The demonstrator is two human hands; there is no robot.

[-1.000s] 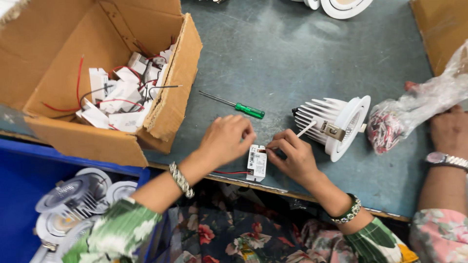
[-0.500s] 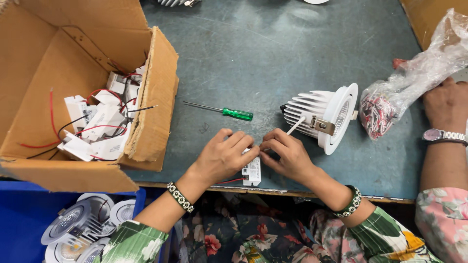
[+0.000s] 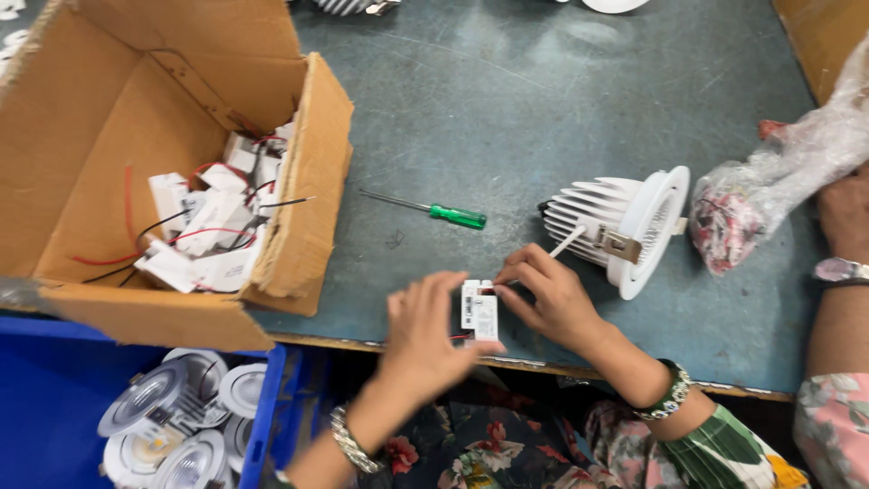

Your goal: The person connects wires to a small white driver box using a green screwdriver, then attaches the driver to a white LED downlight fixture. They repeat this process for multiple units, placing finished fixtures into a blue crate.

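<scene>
A small white driver box (image 3: 480,311) with red wires lies near the table's front edge. My left hand (image 3: 424,335) grips it from the left, and my right hand (image 3: 546,296) pinches its right end, where a white cable runs up to a white downlight with a finned heat sink (image 3: 623,226). The downlight lies on its side just right of my hands.
A green-handled screwdriver (image 3: 434,211) lies beyond my hands. An open cardboard box (image 3: 308,181) of white drivers with red and black wires stands at left. A blue crate (image 3: 262,426) of downlights sits below the table. Another person's hand (image 3: 846,217) holds a plastic bag (image 3: 769,190) at right.
The view has shifted, so the cardboard box and table sit further right. My left hand has slid down and left along the driver box; my right hand stays at its right end.
</scene>
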